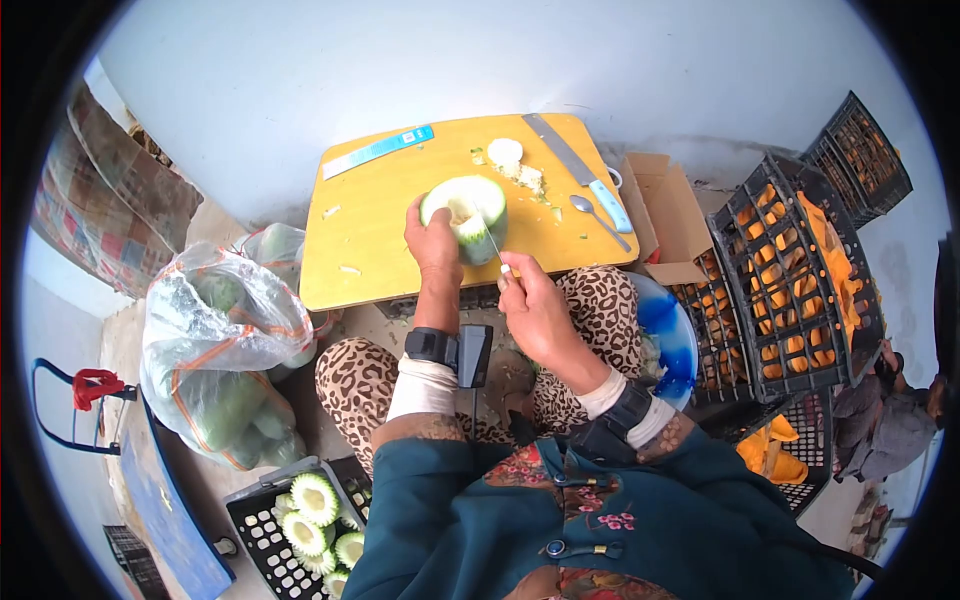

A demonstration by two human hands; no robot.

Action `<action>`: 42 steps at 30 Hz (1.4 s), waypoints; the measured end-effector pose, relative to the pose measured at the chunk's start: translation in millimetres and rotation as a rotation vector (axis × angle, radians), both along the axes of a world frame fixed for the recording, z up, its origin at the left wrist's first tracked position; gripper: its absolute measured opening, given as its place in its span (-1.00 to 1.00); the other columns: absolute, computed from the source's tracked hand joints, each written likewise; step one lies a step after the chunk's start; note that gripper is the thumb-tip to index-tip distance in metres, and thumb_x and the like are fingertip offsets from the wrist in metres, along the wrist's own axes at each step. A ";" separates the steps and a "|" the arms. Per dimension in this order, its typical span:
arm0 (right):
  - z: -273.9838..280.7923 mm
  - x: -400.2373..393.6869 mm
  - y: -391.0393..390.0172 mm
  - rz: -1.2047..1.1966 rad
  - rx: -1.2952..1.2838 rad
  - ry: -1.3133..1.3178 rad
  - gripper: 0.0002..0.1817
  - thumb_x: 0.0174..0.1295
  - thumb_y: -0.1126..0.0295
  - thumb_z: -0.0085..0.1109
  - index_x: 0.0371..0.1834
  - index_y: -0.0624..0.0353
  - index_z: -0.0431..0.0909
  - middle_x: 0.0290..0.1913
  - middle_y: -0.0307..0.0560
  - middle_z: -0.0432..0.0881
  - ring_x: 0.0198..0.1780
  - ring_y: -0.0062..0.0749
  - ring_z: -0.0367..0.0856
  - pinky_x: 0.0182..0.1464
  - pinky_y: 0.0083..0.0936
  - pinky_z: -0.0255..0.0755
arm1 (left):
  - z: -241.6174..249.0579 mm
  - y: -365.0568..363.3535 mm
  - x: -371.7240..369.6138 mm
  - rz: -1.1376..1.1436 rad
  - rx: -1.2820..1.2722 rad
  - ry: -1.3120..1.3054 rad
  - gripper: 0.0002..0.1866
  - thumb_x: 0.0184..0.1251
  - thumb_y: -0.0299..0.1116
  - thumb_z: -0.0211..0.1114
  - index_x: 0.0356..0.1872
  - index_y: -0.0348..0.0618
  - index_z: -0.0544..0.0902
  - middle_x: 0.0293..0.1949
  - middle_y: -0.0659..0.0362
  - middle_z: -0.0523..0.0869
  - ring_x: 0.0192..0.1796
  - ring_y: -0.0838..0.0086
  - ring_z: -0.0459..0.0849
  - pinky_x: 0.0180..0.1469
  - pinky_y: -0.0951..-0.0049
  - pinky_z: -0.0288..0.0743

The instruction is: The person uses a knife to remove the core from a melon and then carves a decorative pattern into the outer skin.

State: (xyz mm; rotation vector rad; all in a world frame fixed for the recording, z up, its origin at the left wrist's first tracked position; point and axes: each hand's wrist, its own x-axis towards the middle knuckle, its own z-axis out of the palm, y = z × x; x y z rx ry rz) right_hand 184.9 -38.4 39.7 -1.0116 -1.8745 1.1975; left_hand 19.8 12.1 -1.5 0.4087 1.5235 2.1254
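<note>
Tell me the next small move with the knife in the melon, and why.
Probably draw the knife on around the hollow. The left hand steadies the melon on the board, the right hand has the blade inside the cut face, and pale pith shows there.

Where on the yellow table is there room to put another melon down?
The yellow table is bare on its left half, between the blue ruler and the near edge. The right side is crowded: cut melon held by the left hand, scraps, cleaver, spoon.
</note>
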 end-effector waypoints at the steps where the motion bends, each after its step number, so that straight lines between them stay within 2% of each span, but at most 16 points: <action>1: -4.1 2.4 -1.9 0.011 -0.002 0.020 -0.66 0.38 0.45 -0.03 0.19 0.25 0.35 -0.51 -0.19 0.48 -0.48 -0.58 0.43 -0.38 -0.57 0.37 | 0.1 0.3 -0.8 -0.003 0.002 -0.012 -0.56 0.11 -0.54 0.12 0.09 -0.28 0.49 -0.07 0.01 0.63 -0.06 0.30 0.60 0.05 0.36 0.46; 4: -7.0 11.7 -8.4 0.030 -0.027 0.062 -0.66 0.38 0.46 -0.04 0.20 0.25 0.33 -0.45 -0.19 0.46 -0.47 -0.60 0.41 -0.40 -0.58 0.34 | -1.1 1.6 0.2 0.000 0.011 0.034 -0.56 0.10 -0.54 0.13 0.09 -0.29 0.49 -0.07 0.01 0.63 -0.06 0.31 0.61 0.05 0.37 0.46; 7: -10.9 24.9 -21.5 0.040 -0.014 0.057 -0.70 0.35 0.46 0.00 0.13 0.22 0.37 -0.29 0.13 0.61 -0.32 -0.16 0.63 -0.23 -0.36 0.47 | 0.9 2.3 -4.4 0.001 0.012 -0.050 -0.57 0.10 -0.54 0.12 0.08 -0.28 0.50 -0.07 0.02 0.63 -0.05 0.32 0.60 0.05 0.38 0.46; 10: 5.2 38.8 -26.8 0.060 -0.289 0.023 -0.69 0.35 0.46 0.00 0.14 0.23 0.36 -0.36 -0.02 0.56 -0.37 -0.42 0.55 -0.28 -0.46 0.44 | 0.8 3.4 -0.6 -0.005 -0.007 0.012 -0.58 0.12 -0.54 0.12 0.08 -0.28 0.50 -0.07 0.02 0.63 -0.05 0.32 0.60 0.05 0.38 0.46; 11: 6.4 41.6 -26.0 0.080 -0.333 0.057 -0.68 0.35 0.47 -0.01 0.16 0.25 0.35 -0.39 -0.12 0.50 -0.41 -0.55 0.46 -0.33 -0.52 0.40 | 0.9 2.4 -1.4 -0.009 0.002 -0.002 -0.58 0.12 -0.54 0.11 0.08 -0.28 0.50 -0.07 0.02 0.63 -0.05 0.32 0.60 0.05 0.38 0.46; 14: 10.0 49.3 -30.0 0.104 -0.293 0.034 -0.67 0.36 0.47 -0.01 0.17 0.25 0.35 -0.36 -0.13 0.50 -0.45 -0.54 0.44 -0.35 -0.52 0.40 | 2.1 0.8 -2.7 -0.026 0.022 -0.028 -0.58 0.13 -0.53 0.10 0.08 -0.29 0.49 -0.07 0.03 0.63 -0.05 0.33 0.60 0.04 0.39 0.46; 19: 19.9 57.0 -36.0 0.125 -0.191 0.020 -0.65 0.36 0.50 -0.05 0.20 0.27 0.33 -0.33 -0.01 0.55 -0.40 -0.43 0.55 -0.30 -0.47 0.44 | 4.1 -0.2 -4.1 -0.028 0.029 -0.047 -0.58 0.15 -0.53 0.10 0.10 -0.29 0.47 -0.06 0.03 0.62 -0.06 0.33 0.60 0.03 0.39 0.47; 26: 9.6 37.8 -11.9 0.132 -0.085 0.127 -0.66 0.40 0.46 -0.10 0.20 0.28 0.32 -0.46 -0.03 0.57 -0.43 -0.39 0.58 -0.31 -0.47 0.45 | 6.1 -1.4 -5.7 -0.053 0.026 -0.073 -0.57 0.16 -0.53 0.10 0.12 -0.27 0.46 -0.06 0.03 0.61 -0.06 0.34 0.59 0.01 0.38 0.48; 32: -13.1 24.0 3.0 0.134 -0.089 0.141 -0.67 0.41 0.44 -0.11 0.20 0.27 0.32 -0.45 -0.05 0.58 -0.43 -0.44 0.57 -0.32 -0.49 0.45 | 10.3 -3.3 -5.1 -0.085 0.018 -0.085 -0.56 0.15 -0.55 0.10 0.13 -0.26 0.46 -0.04 0.03 0.61 -0.04 0.33 0.60 0.03 0.37 0.48; 36: -7.9 22.7 5.2 0.140 -0.115 0.108 -0.67 0.42 0.42 -0.11 0.21 0.25 0.33 -0.45 -0.06 0.58 -0.44 -0.45 0.56 -0.33 -0.49 0.45 | 8.5 -3.2 -7.0 -0.107 0.029 -0.089 -0.54 0.15 -0.55 0.10 0.15 -0.26 0.46 -0.03 0.02 0.61 -0.03 0.32 0.60 0.05 0.37 0.47; 39: -10.1 21.4 4.8 0.156 -0.121 0.148 -0.65 0.45 0.41 -0.15 0.25 0.27 0.29 -0.41 -0.25 0.48 -0.50 -0.74 0.31 -0.46 -0.74 0.28 | 8.2 -2.9 -6.9 -0.111 0.027 -0.092 -0.53 0.15 -0.55 0.10 0.16 -0.26 0.45 -0.02 0.02 0.60 -0.02 0.32 0.59 0.06 0.37 0.47; 42: -11.4 20.9 5.0 0.145 -0.136 0.157 -0.65 0.45 0.42 -0.14 0.25 0.27 0.29 -0.41 -0.25 0.48 -0.50 -0.74 0.31 -0.45 -0.74 0.29 | 8.0 -3.1 -7.0 -0.113 0.027 -0.090 -0.53 0.15 -0.55 0.10 0.16 -0.26 0.45 -0.01 0.02 0.60 -0.01 0.31 0.59 0.06 0.36 0.47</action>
